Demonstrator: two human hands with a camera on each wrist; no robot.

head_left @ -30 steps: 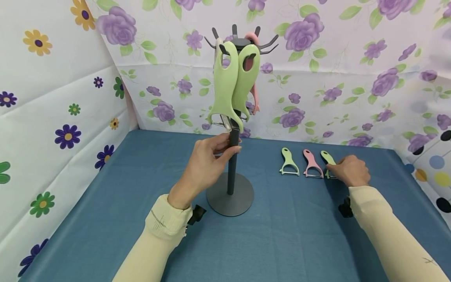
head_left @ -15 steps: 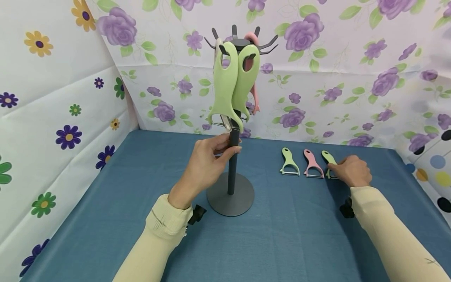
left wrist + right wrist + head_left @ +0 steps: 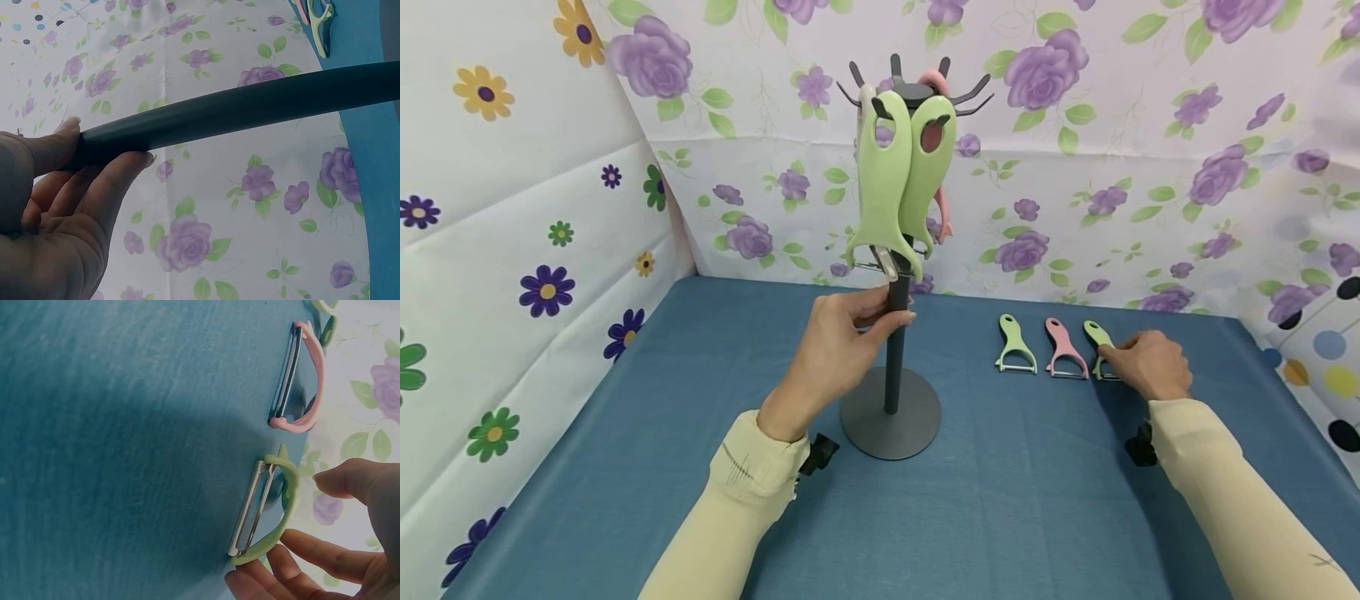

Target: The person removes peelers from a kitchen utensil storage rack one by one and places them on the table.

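My left hand [image 3: 827, 354] grips the dark pole [image 3: 244, 106] of a hook stand, thumb on one side and fingers on the other. Two green peelers [image 3: 882, 187] hang at the front of the stand's hooks, with a pink peeler [image 3: 942, 204] partly hidden behind them. Over at the right, my right hand [image 3: 1150, 367] is at a green peeler [image 3: 291, 487] lying on the table. Its fingers touch the peeler's edge in the right wrist view, while the thumb stands apart from it.
A pink peeler [image 3: 1060, 337] and another green peeler [image 3: 1012, 337] lie in a row left of the right hand. The stand's round base [image 3: 891, 442] rests on the blue tablecloth [image 3: 1000, 517]. Flowered cloth [image 3: 760, 167] rises behind the table.
The top of the stand has turned slightly, and the hanging green peelers have shifted a little to the right. My right hand has moved barely rightward, still at the green peeler.
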